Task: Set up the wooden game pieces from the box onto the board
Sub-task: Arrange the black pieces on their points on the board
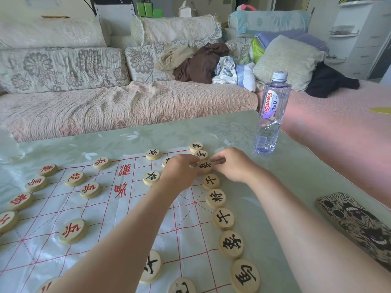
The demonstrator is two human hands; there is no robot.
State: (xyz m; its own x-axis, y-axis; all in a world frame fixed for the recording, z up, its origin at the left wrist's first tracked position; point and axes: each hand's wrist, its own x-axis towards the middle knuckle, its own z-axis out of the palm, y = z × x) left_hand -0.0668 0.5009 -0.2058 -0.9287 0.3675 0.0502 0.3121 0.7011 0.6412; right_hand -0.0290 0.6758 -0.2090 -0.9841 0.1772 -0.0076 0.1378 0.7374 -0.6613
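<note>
Piece point(204, 166) flat (face up) between both hands' fingers point(193, 161).

Round wooden discs flat on white red-gridded board point(186, 240): black-character pieces point(223, 218) right edge, red-character pieces point(73, 230) left.

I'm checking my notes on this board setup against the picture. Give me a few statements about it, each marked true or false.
1. Both hands meet at one black-lettered piece on the board's far right edge. True.
2. The red-lettered pieces stand on the left side of the board. True.
3. The water bottle lies on its side. False: it stands upright on the table, beyond the right hand.
4. The left hand rests on the phone. False: the phone lies apart, at the table's right edge.
5. The bottle's cap is off. False: it is on.
</note>
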